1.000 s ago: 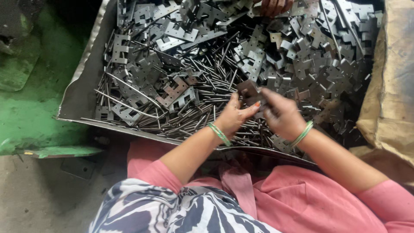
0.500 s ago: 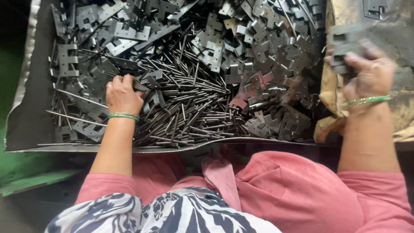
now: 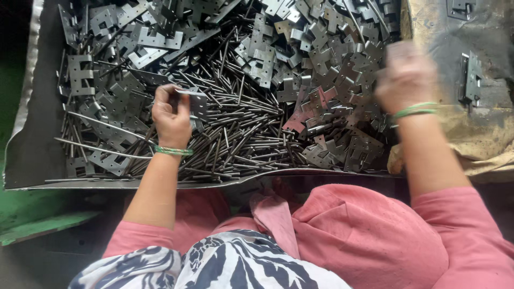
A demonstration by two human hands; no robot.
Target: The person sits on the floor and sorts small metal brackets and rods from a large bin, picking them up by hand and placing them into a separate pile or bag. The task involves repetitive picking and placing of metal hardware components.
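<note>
Head view: left hand (image 3: pixel 171 115) pinches a flat hinge plate (image 3: pixel 197 103) above the pile of pins (image 3: pixel 241 134) in the metal tray (image 3: pixel 32 155); picking seems under way. Right hand (image 3: pixel 405 75) is blurred, its fingers unreadable, near the sack (image 3: pixel 482 128). Green floor (image 3: pixel 32 214) lies left.

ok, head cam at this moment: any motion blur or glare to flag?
Head view: the right hand is smeared by motion blur, so its fingers can't be read; the left hand, pinching a hinge leaf, is sharp, as are the metal pins. Lighting is dim and flat; only mild sheen on the hinge plates, no blown-out glare.
</note>
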